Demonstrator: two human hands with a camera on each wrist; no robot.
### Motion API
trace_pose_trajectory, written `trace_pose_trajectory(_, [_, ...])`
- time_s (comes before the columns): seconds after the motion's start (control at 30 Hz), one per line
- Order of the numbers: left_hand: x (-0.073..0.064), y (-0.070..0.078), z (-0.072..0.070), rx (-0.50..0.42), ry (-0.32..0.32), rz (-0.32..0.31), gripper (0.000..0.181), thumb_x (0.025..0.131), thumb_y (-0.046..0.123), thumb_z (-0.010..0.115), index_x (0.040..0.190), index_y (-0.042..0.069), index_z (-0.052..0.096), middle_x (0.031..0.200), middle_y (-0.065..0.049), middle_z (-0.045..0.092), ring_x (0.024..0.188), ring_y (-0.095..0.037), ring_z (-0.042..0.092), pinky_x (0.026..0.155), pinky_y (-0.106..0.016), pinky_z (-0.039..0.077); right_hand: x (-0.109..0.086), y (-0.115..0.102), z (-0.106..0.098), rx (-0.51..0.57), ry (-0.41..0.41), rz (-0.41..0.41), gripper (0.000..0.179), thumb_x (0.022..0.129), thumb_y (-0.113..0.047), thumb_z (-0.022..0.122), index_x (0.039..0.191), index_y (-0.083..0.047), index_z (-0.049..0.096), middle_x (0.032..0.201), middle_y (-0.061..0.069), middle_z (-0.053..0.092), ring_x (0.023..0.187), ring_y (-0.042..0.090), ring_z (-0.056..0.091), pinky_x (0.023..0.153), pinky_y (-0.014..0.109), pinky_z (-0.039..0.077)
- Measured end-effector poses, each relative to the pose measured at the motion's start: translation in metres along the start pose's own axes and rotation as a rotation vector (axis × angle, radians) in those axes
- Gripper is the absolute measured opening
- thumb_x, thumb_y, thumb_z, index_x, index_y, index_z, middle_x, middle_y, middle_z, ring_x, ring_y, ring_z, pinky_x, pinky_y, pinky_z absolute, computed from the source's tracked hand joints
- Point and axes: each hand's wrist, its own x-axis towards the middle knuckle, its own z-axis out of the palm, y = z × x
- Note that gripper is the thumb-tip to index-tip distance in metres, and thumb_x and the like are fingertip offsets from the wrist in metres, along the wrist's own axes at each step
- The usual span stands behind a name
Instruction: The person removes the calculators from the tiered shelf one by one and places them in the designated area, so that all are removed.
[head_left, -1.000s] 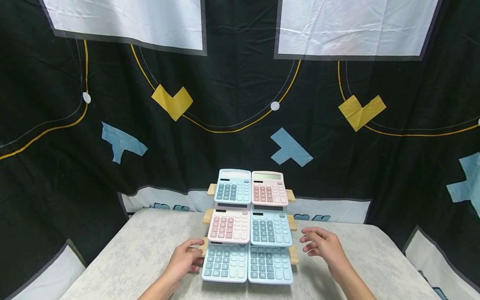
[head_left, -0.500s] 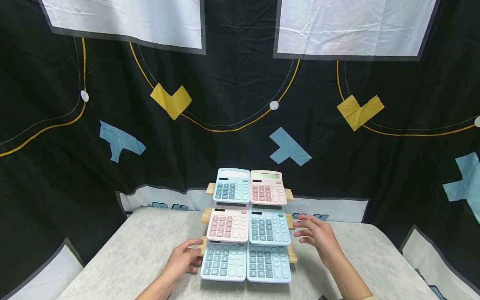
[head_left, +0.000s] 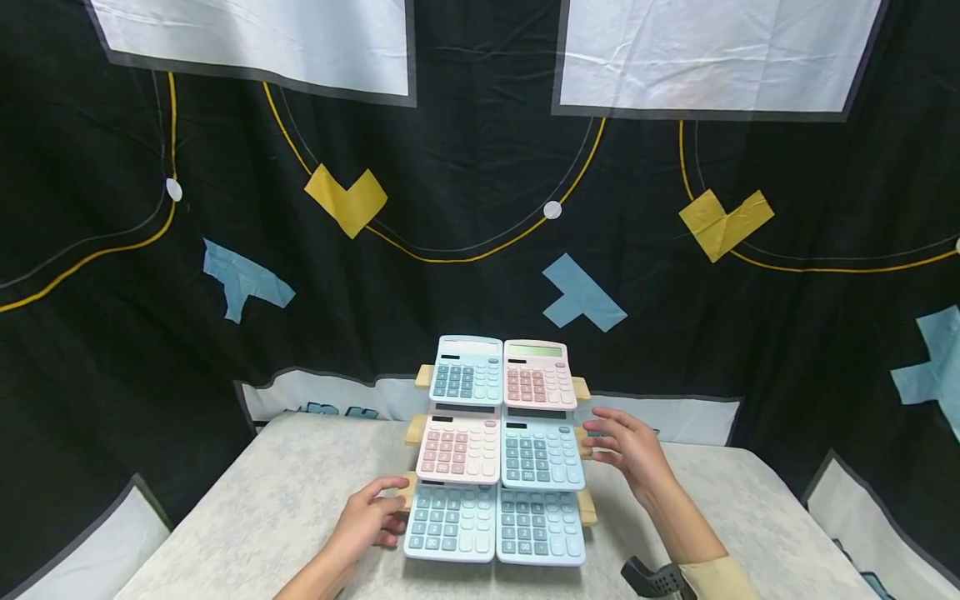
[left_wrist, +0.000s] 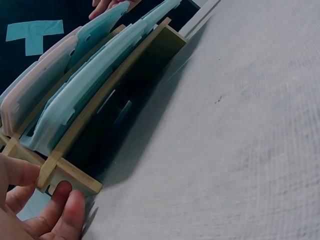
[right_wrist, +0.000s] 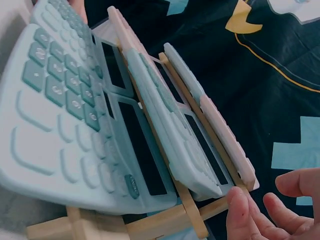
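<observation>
A wooden display rack (head_left: 587, 507) holds three tiers of calculators, two side by side on each. The top tier has a blue calculator (head_left: 467, 372) and a pink calculator (head_left: 539, 375); the middle one a pink calculator (head_left: 459, 447) and a blue calculator (head_left: 543, 452); the bottom two, a left calculator (head_left: 450, 523) and a right calculator (head_left: 540, 528), are blue. My left hand (head_left: 367, 518) grips the rack's lower left end, fingers on both sides of the wood in the left wrist view. Beside the middle tier's right end is my right hand (head_left: 628, 450), fingers loosely bent, holding nothing.
The rack stands on a pale grey table (head_left: 300, 475). A black curtain (head_left: 465, 300) with yellow and blue patches hangs behind it. A black strap (head_left: 651, 578) lies by the right sleeve (head_left: 720, 578).
My right hand has moved forward and left, closer to the rack's right side. Its sleeve and the black strap have come into view. The left hand and the calculators stay in place.
</observation>
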Motion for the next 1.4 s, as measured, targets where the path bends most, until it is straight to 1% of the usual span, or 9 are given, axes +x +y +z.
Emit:
trace_pose_trajectory(0.17, [0.001, 0.0, 0.001, 0.006, -0.012, -0.005, 0.042, 0.093, 0.016, 0.061, 0.134, 0.006, 0.059, 0.092, -0.007, 0.071, 0.073, -0.02, 0.065, 0.06, -0.035, 0.056, 0.007, -0.003, 0.001, 0.004, 0.0, 0.01, 0.046, 0.1, -0.024, 0.058, 0.142, -0.005, 0.052, 0.127, 0.017, 0.066, 0.094, 0.02, 0.072, 0.075, 0.024, 0.059])
trace_pose_trajectory(0.23, [0.001, 0.0, 0.002, 0.009, -0.01, -0.006, 0.042, 0.093, 0.016, 0.06, 0.134, 0.006, 0.059, 0.092, -0.008, 0.071, 0.073, -0.02, 0.065, 0.06, -0.035, 0.056, 0.01, -0.004, 0.002, -0.001, -0.006, 0.0, 0.046, 0.1, -0.022, 0.059, 0.142, -0.004, 0.052, 0.128, 0.017, 0.066, 0.092, 0.019, 0.072, 0.076, 0.025, 0.059])
trace_pose_trajectory(0.4, [0.001, 0.001, 0.001, 0.006, -0.008, 0.005, 0.042, 0.093, 0.016, 0.06, 0.133, 0.006, 0.059, 0.09, -0.007, 0.072, 0.072, -0.02, 0.065, 0.059, -0.034, 0.056, 0.016, -0.008, 0.003, 0.0, -0.02, -0.013, 0.047, 0.098, -0.02, 0.061, 0.142, -0.004, 0.051, 0.127, 0.018, 0.067, 0.091, 0.019, 0.073, 0.075, 0.024, 0.059])
trace_pose_trajectory(0.5, [0.0, 0.001, 0.001, 0.004, -0.006, 0.01, 0.041, 0.093, 0.016, 0.06, 0.133, 0.006, 0.06, 0.088, -0.007, 0.073, 0.071, -0.02, 0.065, 0.059, -0.034, 0.056, 0.02, -0.01, 0.005, 0.018, -0.027, -0.003, 0.049, 0.097, -0.02, 0.064, 0.141, -0.005, 0.051, 0.125, 0.017, 0.068, 0.091, 0.018, 0.073, 0.075, 0.023, 0.059])
trace_pose_trajectory(0.67, [0.0, 0.0, 0.001, 0.005, -0.001, 0.013, 0.042, 0.092, 0.016, 0.06, 0.133, 0.006, 0.06, 0.088, -0.007, 0.074, 0.071, -0.019, 0.065, 0.058, -0.034, 0.055, 0.026, -0.012, 0.009, 0.038, -0.042, -0.008, 0.049, 0.098, -0.018, 0.062, 0.143, -0.003, 0.05, 0.123, 0.016, 0.066, 0.088, 0.015, 0.073, 0.074, 0.023, 0.059])
trace_pose_trajectory(0.87, [0.0, -0.001, 0.001, 0.007, 0.001, 0.012, 0.043, 0.093, 0.017, 0.059, 0.134, 0.006, 0.059, 0.088, -0.007, 0.074, 0.071, -0.02, 0.065, 0.059, -0.035, 0.056, 0.032, -0.012, 0.013, 0.053, -0.058, -0.007, 0.049, 0.099, -0.015, 0.06, 0.144, -0.002, 0.048, 0.126, 0.018, 0.063, 0.087, 0.015, 0.073, 0.073, 0.022, 0.059])
trace_pose_trajectory(1.13, [0.002, -0.004, 0.001, 0.011, 0.004, 0.016, 0.042, 0.093, 0.018, 0.059, 0.134, 0.006, 0.059, 0.088, -0.007, 0.074, 0.07, -0.02, 0.065, 0.059, -0.035, 0.056, 0.037, -0.015, 0.018, 0.04, -0.052, 0.005, 0.049, 0.099, -0.019, 0.061, 0.144, -0.004, 0.048, 0.131, 0.02, 0.062, 0.088, 0.016, 0.074, 0.073, 0.021, 0.058])
trace_pose_trajectory(1.4, [0.002, -0.004, 0.002, 0.013, 0.016, 0.017, 0.042, 0.093, 0.017, 0.059, 0.134, 0.006, 0.058, 0.087, -0.007, 0.074, 0.07, -0.02, 0.065, 0.058, -0.035, 0.056, 0.04, -0.016, 0.023, 0.038, -0.049, 0.013, 0.048, 0.099, -0.013, 0.06, 0.144, -0.003, 0.048, 0.134, 0.022, 0.059, 0.085, 0.015, 0.074, 0.075, 0.021, 0.058])
